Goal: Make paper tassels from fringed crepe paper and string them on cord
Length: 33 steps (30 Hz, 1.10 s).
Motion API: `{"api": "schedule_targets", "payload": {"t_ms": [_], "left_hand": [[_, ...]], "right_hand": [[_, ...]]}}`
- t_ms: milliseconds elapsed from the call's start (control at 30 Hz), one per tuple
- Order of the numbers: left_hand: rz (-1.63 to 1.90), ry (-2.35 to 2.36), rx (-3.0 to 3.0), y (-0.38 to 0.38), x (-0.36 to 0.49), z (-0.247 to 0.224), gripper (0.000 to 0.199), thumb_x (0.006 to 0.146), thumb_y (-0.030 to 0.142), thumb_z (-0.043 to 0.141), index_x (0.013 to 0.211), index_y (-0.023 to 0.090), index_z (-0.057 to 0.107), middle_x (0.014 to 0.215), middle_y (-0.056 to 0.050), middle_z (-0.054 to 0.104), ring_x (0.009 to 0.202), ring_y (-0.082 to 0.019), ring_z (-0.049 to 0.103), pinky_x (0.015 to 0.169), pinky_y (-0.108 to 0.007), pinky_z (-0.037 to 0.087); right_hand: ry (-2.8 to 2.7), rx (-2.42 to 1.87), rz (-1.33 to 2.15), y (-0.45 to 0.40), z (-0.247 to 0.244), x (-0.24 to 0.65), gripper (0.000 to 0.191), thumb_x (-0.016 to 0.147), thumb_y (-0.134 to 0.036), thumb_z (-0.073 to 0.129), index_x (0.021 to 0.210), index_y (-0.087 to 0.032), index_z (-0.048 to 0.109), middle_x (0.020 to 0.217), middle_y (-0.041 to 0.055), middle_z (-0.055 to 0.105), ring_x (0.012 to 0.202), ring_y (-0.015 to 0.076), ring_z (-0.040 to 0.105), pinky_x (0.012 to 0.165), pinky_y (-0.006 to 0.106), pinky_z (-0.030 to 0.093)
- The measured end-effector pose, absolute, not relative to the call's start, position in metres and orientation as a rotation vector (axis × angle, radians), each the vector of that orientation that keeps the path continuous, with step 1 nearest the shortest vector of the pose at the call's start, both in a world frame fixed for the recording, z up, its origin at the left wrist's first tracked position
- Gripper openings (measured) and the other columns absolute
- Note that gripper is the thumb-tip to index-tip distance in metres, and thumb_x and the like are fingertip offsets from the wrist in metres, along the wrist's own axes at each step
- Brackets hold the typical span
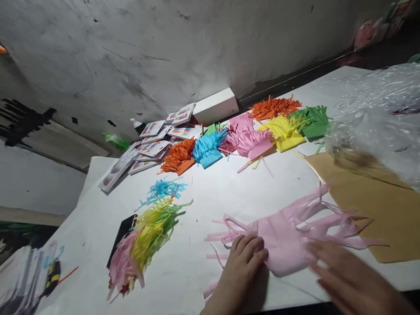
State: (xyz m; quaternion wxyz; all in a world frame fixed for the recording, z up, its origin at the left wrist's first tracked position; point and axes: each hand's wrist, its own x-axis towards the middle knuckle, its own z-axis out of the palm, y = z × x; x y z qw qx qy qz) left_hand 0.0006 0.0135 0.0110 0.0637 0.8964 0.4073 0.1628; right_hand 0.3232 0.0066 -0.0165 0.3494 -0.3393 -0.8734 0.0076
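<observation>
A sheet of pink tissue paper (282,240), cut into fringe strips at both ends, lies flat on the white table in front of me. My left hand (246,260) rests at its left side, fingers curled together on the paper where the left strips begin. Over the lower right part of the sheet is my right hand (344,271), blurred, its fingers stretched out and apart; whether it touches the paper I cannot tell. Strips on the right reach over a sheet of brown paper (387,218).
Fringed tissue bundles in orange, blue (210,148), pink, yellow and green (311,122) line the back, beside printed packets (154,148) and a white box (216,106). Loose cut strips (151,236) lie left, over a dark flat object (121,236). Clear plastic (377,118) is heaped right.
</observation>
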Motion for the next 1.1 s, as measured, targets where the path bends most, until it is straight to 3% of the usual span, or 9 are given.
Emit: {"api": "schedule_targets", "payload": {"t_ms": [133,233,333,400,533,700,867,1000,1100], "left_hand": [[0.483,1.185,2.681,0.011,-0.005,0.024,0.021,0.105,0.024,0.049,0.12,0.023,0.063,0.129,-0.007,0.072,0.124,-0.023,0.061,0.109,-0.044,0.044],[0.625,1.21,2.76,-0.001,0.005,0.019,0.049,0.099,0.049,0.055,0.133,0.015,0.059,0.13,-0.014,0.07,0.126,-0.03,0.058,0.113,-0.05,0.039],[0.873,1.249,2.757,-0.012,0.024,-0.002,0.024,0.102,0.031,0.051,0.117,0.02,0.067,0.108,-0.006,0.078,0.108,-0.023,0.066,0.116,-0.045,0.034],[0.929,1.308,2.626,-0.015,0.034,-0.018,0.022,0.102,0.015,0.047,0.105,0.023,0.066,0.094,-0.001,0.078,0.091,-0.017,0.067,0.106,-0.039,0.04],[0.971,1.405,2.334,-0.01,0.041,-0.029,0.022,0.101,0.018,0.041,0.096,0.024,0.062,0.082,-0.002,0.073,0.077,-0.02,0.064,0.079,-0.037,0.046],[0.64,1.851,2.207,0.013,0.049,-0.009,0.019,0.094,0.014,0.048,0.081,0.024,0.056,0.073,-0.002,0.067,0.065,-0.022,0.061,0.061,-0.033,0.04],[0.331,2.003,2.269,0.032,0.053,0.001,0.017,0.09,0.012,0.058,0.077,0.024,0.055,0.073,-0.003,0.068,0.058,-0.021,0.064,0.051,-0.031,0.034],[0.283,2.012,2.253,0.033,0.054,-0.002,0.015,0.09,0.014,0.059,0.078,0.023,0.058,0.075,-0.003,0.07,0.062,-0.023,0.068,0.052,-0.031,0.037],[0.326,1.954,2.19,0.033,0.048,-0.002,0.016,0.089,0.013,0.057,0.077,0.023,0.058,0.076,-0.003,0.071,0.064,-0.023,0.069,0.053,-0.031,0.042]], "right_hand": [[-2.392,-0.753,-0.147,0.012,-0.024,0.27,0.049,0.086,0.006,0.043,0.126,-0.008,0.069,0.132,0.0151,0.069,0.128,0.0271,0.06,0.119,0.044,0.031],[-2.284,-0.791,-0.082,0.012,-0.032,0.265,0.041,0.093,0.002,0.04,0.116,-0.008,0.072,0.121,0.0128,0.074,0.124,0.0255,0.061,0.12,0.044,0.03],[-2.202,-0.811,-0.023,0.007,-0.032,0.272,0.041,0.098,-0.001,0.035,0.11,-0.012,0.073,0.118,0.01,0.075,0.124,0.0223,0.06,0.121,0.042,0.028],[-2.287,-0.778,-0.014,0.006,-0.026,0.278,0.031,0.1,-0.008,0.043,0.112,-0.015,0.071,0.115,0.0073,0.076,0.121,0.0218,0.061,0.121,0.041,0.027],[-2.299,-0.913,0.05,0.014,-0.017,0.28,0.014,0.1,-0.018,0.054,0.104,-0.02,0.068,0.097,0.0031,0.074,0.101,0.0216,0.065,0.105,0.04,0.035],[-2.174,-1.294,0.002,0.028,-0.016,0.257,0.036,0.105,-0.015,0.04,0.077,-0.021,0.061,0.071,0.0026,0.061,0.075,0.0233,0.056,0.085,0.045,0.036],[-2.211,-1.409,-0.172,0.043,-0.013,0.252,0.028,0.106,-0.017,0.042,0.09,-0.018,0.065,0.077,0.0067,0.065,0.08,0.0259,0.059,0.086,0.047,0.037],[-2.084,-1.156,-0.193,0.035,-0.019,0.253,0.019,0.102,-0.019,0.055,0.115,-0.017,0.069,0.113,0.0118,0.073,0.109,0.0298,0.063,0.106,0.054,0.035],[-2.095,-0.967,-0.011,0.022,-0.035,0.246,0.027,0.102,-0.013,0.047,0.114,-0.017,0.072,0.11,0.0082,0.076,0.111,0.0263,0.064,0.114,0.051,0.033]]}}
